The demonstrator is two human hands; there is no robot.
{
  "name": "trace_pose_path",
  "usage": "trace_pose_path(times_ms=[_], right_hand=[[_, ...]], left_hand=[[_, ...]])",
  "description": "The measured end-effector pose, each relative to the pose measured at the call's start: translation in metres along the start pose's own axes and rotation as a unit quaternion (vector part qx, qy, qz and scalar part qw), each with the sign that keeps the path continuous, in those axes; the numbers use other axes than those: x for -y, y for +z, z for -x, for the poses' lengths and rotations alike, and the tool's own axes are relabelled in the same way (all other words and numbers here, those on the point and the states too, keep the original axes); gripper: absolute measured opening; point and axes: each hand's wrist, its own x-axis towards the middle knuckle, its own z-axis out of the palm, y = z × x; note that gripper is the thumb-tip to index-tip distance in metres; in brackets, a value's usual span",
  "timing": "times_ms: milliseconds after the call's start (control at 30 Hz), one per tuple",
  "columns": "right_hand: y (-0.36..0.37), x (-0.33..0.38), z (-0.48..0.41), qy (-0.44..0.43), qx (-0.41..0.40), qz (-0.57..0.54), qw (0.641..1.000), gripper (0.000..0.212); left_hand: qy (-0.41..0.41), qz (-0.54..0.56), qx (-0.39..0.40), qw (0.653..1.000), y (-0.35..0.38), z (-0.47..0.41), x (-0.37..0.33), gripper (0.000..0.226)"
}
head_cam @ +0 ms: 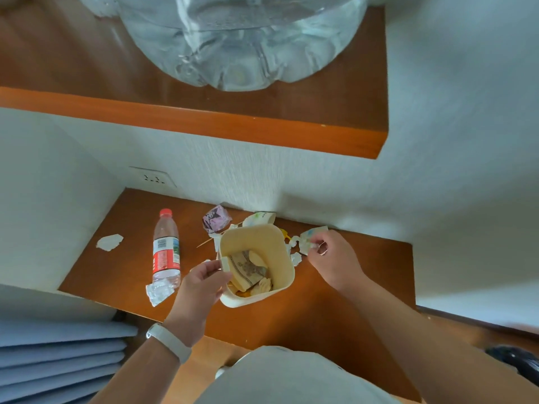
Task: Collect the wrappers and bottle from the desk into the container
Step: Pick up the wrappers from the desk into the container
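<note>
A cream container [284,252] stands on the brown desk [350,287] with crumpled wrappers inside. My left hand [201,282] pinches its near-left rim. To the right of the container, my right hand [335,258] grips a pale printed wrapper [310,236]. A clear bottle [166,249] with a red cap and red label lies to the left. A purple wrapper [215,218] and a white one [259,218] sit behind the container. A silver foil scrap [157,293] lies at the bottle's base, and a white scrap [109,242] lies far left.
A wooden shelf [204,123] overhangs the desk and carries a big clear water jug [242,45]. White walls close in the desk at left and back, with a socket [153,177]. A thin wooden stick [205,242] lies by the container. Folded blue fabric [58,360] is at lower left.
</note>
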Motion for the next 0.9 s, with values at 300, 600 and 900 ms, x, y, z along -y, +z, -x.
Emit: trace_pose_path(times_ms=[300,600,900], right_hand=[[-0.007,0.034,0.017,-0.177,0.034,-0.017,0.983,0.013],[0.001,0.002,-0.005,-0.116,0.049,-0.005,0.992,0.021],[0.022,-0.084,-0.051,-0.043,0.104,0.267,0.957,0.053]], left_hand=[[0.026,-0.039,0.001,0.999,0.019,-0.002,-0.002,0.020],[0.007,-0.009,-0.024,1.000,0.009,0.006,-0.004,0.017],[0.004,-0.005,-0.050,0.999,0.000,0.013,0.000,0.021]])
